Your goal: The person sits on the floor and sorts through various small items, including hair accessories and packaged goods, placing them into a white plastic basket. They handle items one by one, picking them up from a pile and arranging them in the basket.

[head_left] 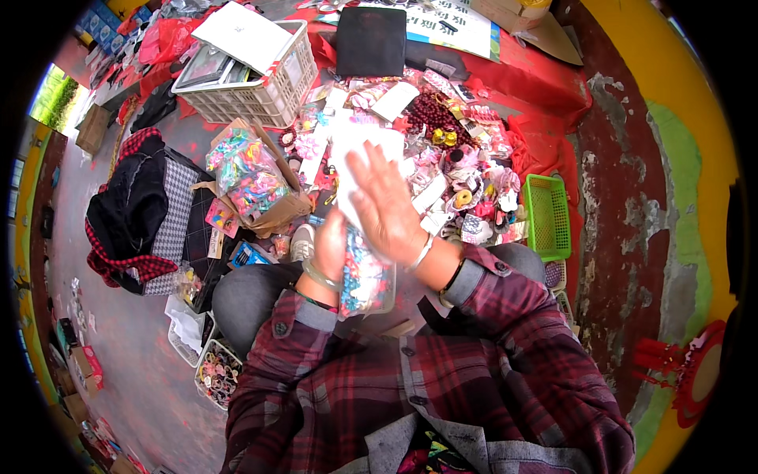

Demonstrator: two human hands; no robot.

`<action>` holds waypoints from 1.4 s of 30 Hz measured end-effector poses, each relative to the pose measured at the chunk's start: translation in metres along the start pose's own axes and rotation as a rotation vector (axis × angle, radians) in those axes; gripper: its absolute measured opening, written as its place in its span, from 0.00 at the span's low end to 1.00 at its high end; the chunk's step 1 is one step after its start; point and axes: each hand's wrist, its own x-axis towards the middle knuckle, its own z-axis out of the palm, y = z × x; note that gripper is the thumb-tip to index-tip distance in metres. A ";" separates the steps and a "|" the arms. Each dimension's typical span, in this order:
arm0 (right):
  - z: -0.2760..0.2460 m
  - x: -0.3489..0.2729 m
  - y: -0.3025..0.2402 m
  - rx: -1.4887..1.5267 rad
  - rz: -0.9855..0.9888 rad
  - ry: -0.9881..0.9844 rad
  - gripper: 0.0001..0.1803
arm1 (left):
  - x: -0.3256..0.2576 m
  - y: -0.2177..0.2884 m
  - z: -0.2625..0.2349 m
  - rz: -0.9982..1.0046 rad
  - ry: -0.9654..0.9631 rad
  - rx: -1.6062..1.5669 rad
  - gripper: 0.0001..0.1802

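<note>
Only the head view here, so we'll go through that. Dead centre we've got both hands on one thing: a clear plastic packet of small colourful bits (365, 276), topped by a white card or paper (359, 154) that sticks up toward 12 o'clock. Its long axis runs roughly 12 to 6, leaning a touch toward 1 at the bottom.

Our left hand (330, 246) sits at about 9 o'clock of the packet, curled around its left edge and gripping it from the side; the fingers are mostly hidden behind the packet, so we can't tell how tightly they close. Our right hand (384, 204) lies over the front of the packet's upper part, fingers pressed together and pointing to about 11 o'clock, flat against the white card. It looks motion-blurred, so whether it's pinching the card or just lying flat on it we can't tell. Both hands touch the packet; the right covers more of it.

Around it: a cardboard box of bright hair ties (251, 175) at 10 o'clock, a white crate (276, 87) further up at 11, a green basket (546, 215) at 3, and a heap of small accessories (466, 170) on the red cloth (537, 87) between 12 and 2.
</note>
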 end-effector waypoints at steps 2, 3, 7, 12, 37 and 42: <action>0.005 -0.019 -0.010 0.030 -0.111 -0.115 0.28 | 0.006 0.004 -0.027 0.103 -0.024 0.073 0.32; 0.009 -0.028 -0.025 0.100 -0.150 -0.186 0.29 | 0.017 0.005 -0.062 -0.062 -0.067 -0.235 0.35; 0.006 -0.054 -0.051 0.161 -0.199 -0.409 0.33 | -0.003 0.051 -0.002 -0.268 -0.142 -0.431 0.40; 0.006 -0.021 -0.029 -0.061 -0.145 -0.252 0.30 | 0.000 -0.003 -0.060 0.009 -0.139 -0.136 0.34; -0.001 0.002 -0.009 -0.101 -0.023 -0.122 0.29 | 0.009 0.002 -0.022 -0.205 -0.368 -0.558 0.30; -0.001 0.015 0.022 -0.092 0.084 -0.017 0.28 | 0.005 -0.003 -0.003 -0.190 -0.148 -0.419 0.30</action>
